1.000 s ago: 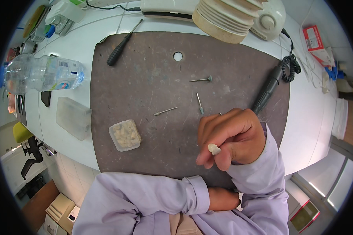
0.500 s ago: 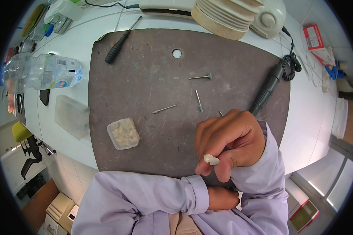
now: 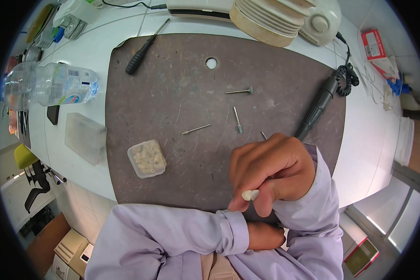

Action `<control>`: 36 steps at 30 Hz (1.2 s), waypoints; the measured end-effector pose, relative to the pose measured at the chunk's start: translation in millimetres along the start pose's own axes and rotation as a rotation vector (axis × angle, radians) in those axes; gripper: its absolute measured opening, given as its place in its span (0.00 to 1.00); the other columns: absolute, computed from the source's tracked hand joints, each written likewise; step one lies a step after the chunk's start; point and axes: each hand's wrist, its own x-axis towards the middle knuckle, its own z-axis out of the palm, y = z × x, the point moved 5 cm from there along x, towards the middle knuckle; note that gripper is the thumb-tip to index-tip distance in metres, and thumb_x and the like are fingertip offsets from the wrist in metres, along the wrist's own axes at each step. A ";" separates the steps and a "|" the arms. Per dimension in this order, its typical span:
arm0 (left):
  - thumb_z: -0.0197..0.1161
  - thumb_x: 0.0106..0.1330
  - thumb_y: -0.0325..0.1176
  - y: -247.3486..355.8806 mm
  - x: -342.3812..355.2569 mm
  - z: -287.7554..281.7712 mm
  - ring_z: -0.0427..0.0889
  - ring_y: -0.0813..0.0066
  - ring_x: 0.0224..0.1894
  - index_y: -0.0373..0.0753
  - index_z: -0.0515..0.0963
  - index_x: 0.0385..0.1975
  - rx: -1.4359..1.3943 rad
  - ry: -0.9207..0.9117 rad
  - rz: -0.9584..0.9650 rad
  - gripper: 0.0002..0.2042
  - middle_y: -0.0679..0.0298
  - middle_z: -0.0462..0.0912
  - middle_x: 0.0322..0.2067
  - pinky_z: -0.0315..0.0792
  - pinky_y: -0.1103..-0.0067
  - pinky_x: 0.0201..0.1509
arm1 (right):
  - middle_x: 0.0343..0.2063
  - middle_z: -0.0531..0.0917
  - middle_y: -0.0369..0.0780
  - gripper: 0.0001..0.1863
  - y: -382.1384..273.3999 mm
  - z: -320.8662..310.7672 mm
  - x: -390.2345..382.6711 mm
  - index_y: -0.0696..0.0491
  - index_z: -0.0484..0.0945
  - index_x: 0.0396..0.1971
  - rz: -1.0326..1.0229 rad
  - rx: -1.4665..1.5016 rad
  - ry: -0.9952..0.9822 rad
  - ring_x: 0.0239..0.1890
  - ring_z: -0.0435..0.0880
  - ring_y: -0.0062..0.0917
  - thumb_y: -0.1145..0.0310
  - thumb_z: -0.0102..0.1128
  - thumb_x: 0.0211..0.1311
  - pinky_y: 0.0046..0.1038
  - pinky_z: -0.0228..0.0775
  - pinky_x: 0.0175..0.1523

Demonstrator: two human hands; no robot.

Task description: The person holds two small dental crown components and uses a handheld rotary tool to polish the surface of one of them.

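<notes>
A small, glossy white dental crown [image 3: 250,195] is pinched between the thumb and fingertips of my right hand [image 3: 273,170], above the near right part of the brown mat. My left forearm lies across the front of my body. My left hand [image 3: 265,236] is tucked beside my right sleeve, its fingers hidden. A small clear tub [image 3: 147,174] of cream, tooth-like pieces sits on the mat to the left. Beyond my right hand lie several rotary burs: a pointed one [image 3: 196,129], a grey-tipped one [image 3: 238,120] and a wheel-tipped one [image 3: 239,91]. Another shank [image 3: 263,135] shows partly behind my knuckles.
A black handpiece [image 3: 318,107] with a coiled cord rests at the mat's right edge. At the far left of the mat [image 3: 168,84] is a black screwdriver [image 3: 140,57]. A plastic bottle [image 3: 51,86] and a clear box [image 3: 85,138] stand left; a ribbed hood [image 3: 266,21] overhangs the back.
My right hand has dipped slightly and turned, so the dental crown now shows from a different side and sits a little lower. My left arm has stayed in place.
</notes>
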 end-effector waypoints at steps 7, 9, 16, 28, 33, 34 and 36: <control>0.58 0.51 0.30 1.7 4.6 -0.2 0.84 0.62 0.33 0.35 0.80 0.27 0.012 -0.011 0.001 0.07 0.54 0.83 0.29 0.76 0.75 0.40 | 0.23 0.85 0.39 0.17 -2.3 -0.3 3.9 0.58 0.85 0.28 -0.025 -0.058 -0.047 0.27 0.79 0.27 0.57 0.72 0.52 0.27 0.68 0.34; 0.58 0.51 0.30 2.8 6.1 -0.2 0.84 0.62 0.33 0.35 0.80 0.27 0.012 -0.015 0.004 0.07 0.54 0.83 0.29 0.76 0.75 0.40 | 0.23 0.85 0.39 0.15 -2.3 -0.8 4.1 0.58 0.85 0.28 -0.027 -0.065 -0.056 0.27 0.79 0.27 0.60 0.75 0.49 0.27 0.68 0.34; 0.58 0.51 0.30 2.2 3.1 -5.7 0.84 0.62 0.33 0.35 0.80 0.26 0.014 -0.030 -0.004 0.07 0.54 0.83 0.29 0.76 0.75 0.40 | 0.22 0.84 0.37 0.11 -3.0 -1.2 4.4 0.55 0.82 0.24 0.012 -0.143 -0.029 0.26 0.79 0.26 0.74 0.79 0.42 0.27 0.67 0.34; 0.58 0.52 0.31 1.0 -2.0 -5.4 0.83 0.61 0.33 0.36 0.79 0.25 0.120 0.044 0.027 0.06 0.55 0.82 0.28 0.76 0.73 0.40 | 0.24 0.83 0.39 0.18 1.2 -0.4 7.9 0.55 0.83 0.47 -0.113 -0.716 0.012 0.26 0.79 0.25 0.72 0.69 0.54 0.25 0.68 0.34; 0.57 0.53 0.31 0.9 -2.6 -5.2 0.83 0.62 0.34 0.36 0.79 0.26 0.190 0.051 0.059 0.07 0.55 0.82 0.28 0.76 0.74 0.41 | 0.31 0.84 0.40 0.18 5.5 -2.0 6.0 0.56 0.77 0.55 0.068 -0.548 0.128 0.28 0.78 0.20 0.71 0.57 0.66 0.20 0.67 0.34; 0.57 0.53 0.31 1.0 -3.1 -5.4 0.83 0.62 0.34 0.36 0.79 0.26 0.191 0.054 0.061 0.07 0.55 0.82 0.29 0.76 0.74 0.42 | 0.32 0.84 0.40 0.18 6.4 -3.5 4.6 0.57 0.76 0.56 0.093 -0.483 0.136 0.29 0.78 0.19 0.71 0.55 0.67 0.19 0.66 0.34; 0.57 0.53 0.32 2.1 -4.0 -7.9 0.83 0.62 0.35 0.35 0.79 0.27 0.182 0.046 0.061 0.08 0.55 0.82 0.29 0.75 0.75 0.43 | 0.31 0.82 0.38 0.19 10.9 -8.7 -1.0 0.57 0.75 0.56 0.260 -0.294 0.228 0.30 0.77 0.18 0.76 0.52 0.66 0.20 0.68 0.36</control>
